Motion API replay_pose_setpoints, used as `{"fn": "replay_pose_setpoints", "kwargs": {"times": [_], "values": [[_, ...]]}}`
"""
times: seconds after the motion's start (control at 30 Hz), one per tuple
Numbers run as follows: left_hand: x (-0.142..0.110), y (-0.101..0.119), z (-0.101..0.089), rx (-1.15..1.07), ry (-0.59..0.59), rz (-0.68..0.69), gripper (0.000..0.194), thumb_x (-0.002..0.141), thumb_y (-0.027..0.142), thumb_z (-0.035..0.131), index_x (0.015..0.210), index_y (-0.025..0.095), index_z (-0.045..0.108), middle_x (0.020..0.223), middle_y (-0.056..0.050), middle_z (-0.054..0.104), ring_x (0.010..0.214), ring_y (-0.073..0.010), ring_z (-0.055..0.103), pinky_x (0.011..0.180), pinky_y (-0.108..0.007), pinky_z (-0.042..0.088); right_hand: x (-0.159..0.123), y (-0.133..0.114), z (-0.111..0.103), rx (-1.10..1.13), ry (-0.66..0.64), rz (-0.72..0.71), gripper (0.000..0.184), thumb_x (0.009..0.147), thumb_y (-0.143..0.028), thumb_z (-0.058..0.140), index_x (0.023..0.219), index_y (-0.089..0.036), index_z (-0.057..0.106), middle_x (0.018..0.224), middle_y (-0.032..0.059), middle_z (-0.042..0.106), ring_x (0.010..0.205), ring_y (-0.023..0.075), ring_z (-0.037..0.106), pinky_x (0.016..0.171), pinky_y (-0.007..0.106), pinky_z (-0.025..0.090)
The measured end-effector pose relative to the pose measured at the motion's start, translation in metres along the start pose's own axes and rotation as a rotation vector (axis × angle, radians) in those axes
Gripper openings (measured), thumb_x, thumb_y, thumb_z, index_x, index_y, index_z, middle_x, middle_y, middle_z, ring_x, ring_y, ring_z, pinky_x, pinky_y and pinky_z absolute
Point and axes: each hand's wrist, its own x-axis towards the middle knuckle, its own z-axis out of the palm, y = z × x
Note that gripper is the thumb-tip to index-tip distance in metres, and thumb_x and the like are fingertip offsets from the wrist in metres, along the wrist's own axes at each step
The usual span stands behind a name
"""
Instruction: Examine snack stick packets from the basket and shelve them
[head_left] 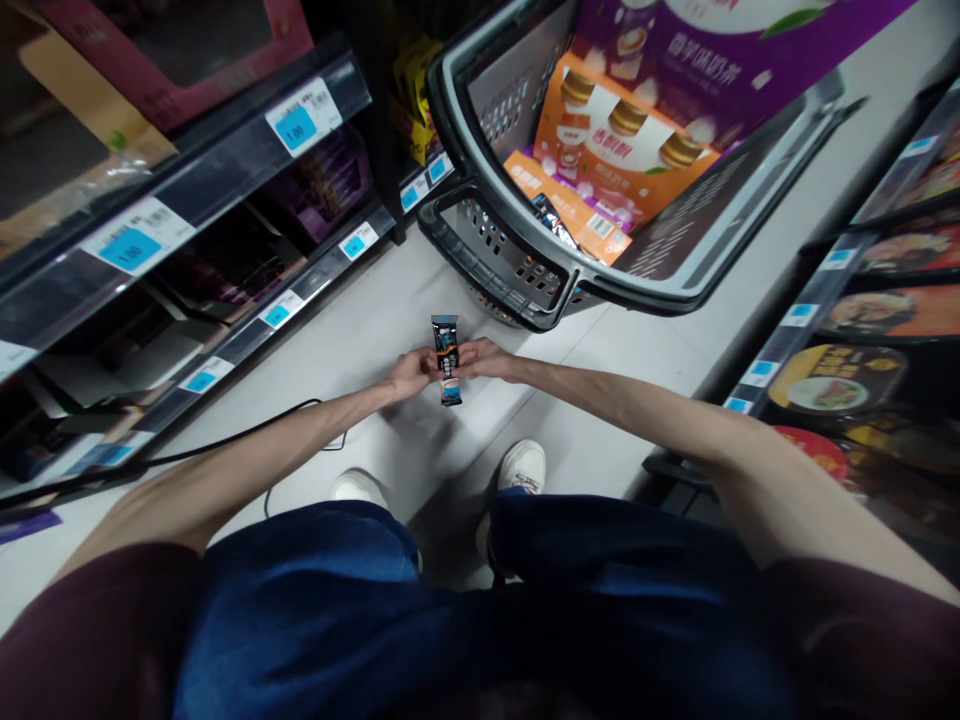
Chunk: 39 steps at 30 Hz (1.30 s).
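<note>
Between my two hands is a small black snack packet (448,360) with orange and blue print, upright in the picture above the pale floor. My left hand (414,373) pinches its left edge, while the fingers of my right hand (484,358) grip the right edge. Just beyond stands a grey shopping basket (694,290) with a black handle (499,265). Inside it are orange drink boxes (611,150), a large purple box (697,65) and another dark packet (553,222). What the packet contains cannot be seen.
Shelves with blue price tags (135,245) run along the left, holding boxes. On the right, another shelf carries round food tubs (836,378). A black cable (247,430) lies at the lower left, and my white shoes (523,465) are on the floor.
</note>
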Motion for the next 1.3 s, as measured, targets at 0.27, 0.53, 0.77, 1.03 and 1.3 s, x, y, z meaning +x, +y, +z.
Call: {"fn": "replay_pose_setpoints", "kwargs": {"times": [0.27, 0.53, 0.77, 1.03, 1.3], "values": [[0.000, 0.000, -0.001, -0.035, 0.010, -0.004, 0.020, 0.068, 0.027, 0.071, 0.083, 0.016, 0.062, 0.076, -0.001, 0.064, 0.072, -0.0159, 0.058, 0.071, -0.030, 0.044, 0.004, 0.004, -0.003, -0.005, -0.039, -0.023, 0.038, 0.055, -0.022, 0.088, 0.088, -0.015, 0.069, 0.080, 0.0008, 0.069, 0.073, 0.0126, 0.060, 0.057, 0.021, 0.045], [0.007, -0.014, 0.002, -0.167, 0.082, -0.016, 0.026, 0.062, 0.023, 0.075, 0.076, 0.018, 0.054, 0.072, 0.001, 0.064, 0.069, -0.0140, 0.059, 0.068, -0.028, 0.045, 0.005, 0.010, -0.004, 0.139, -0.079, -0.044, 0.035, 0.053, -0.011, 0.087, 0.083, -0.015, 0.069, 0.081, 0.0022, 0.071, 0.072, 0.0140, 0.065, 0.063, 0.024, 0.056], [0.007, -0.008, 0.005, -0.322, 0.016, -0.039, 0.036, 0.060, 0.030, 0.081, 0.083, 0.016, 0.057, 0.083, -0.002, 0.063, 0.075, -0.0157, 0.061, 0.066, -0.029, 0.049, 0.005, 0.014, -0.001, 0.232, -0.048, -0.067, 0.041, 0.051, -0.018, 0.093, 0.082, -0.013, 0.067, 0.077, 0.0035, 0.071, 0.072, 0.0158, 0.068, 0.068, 0.028, 0.060], [0.002, 0.003, 0.004, -0.373, -0.084, -0.026, 0.050, 0.055, 0.017, 0.080, 0.095, 0.018, 0.049, 0.087, 0.001, 0.060, 0.076, -0.0127, 0.059, 0.065, -0.024, 0.045, 0.005, 0.009, 0.003, 0.122, -0.006, -0.037, 0.047, 0.057, -0.043, 0.091, 0.081, -0.014, 0.063, 0.077, 0.0051, 0.072, 0.069, 0.0151, 0.068, 0.058, 0.023, 0.057], [-0.002, 0.004, 0.003, -0.509, -0.296, -0.014, 0.043, 0.069, 0.015, 0.065, 0.111, 0.015, 0.057, 0.104, -0.009, 0.069, 0.098, -0.0186, 0.064, 0.079, -0.029, 0.047, 0.013, 0.013, 0.000, 0.073, 0.086, -0.139, 0.048, 0.064, -0.054, 0.085, 0.079, -0.014, 0.064, 0.067, 0.0048, 0.070, 0.052, 0.0094, 0.058, 0.044, 0.019, 0.043]]}}
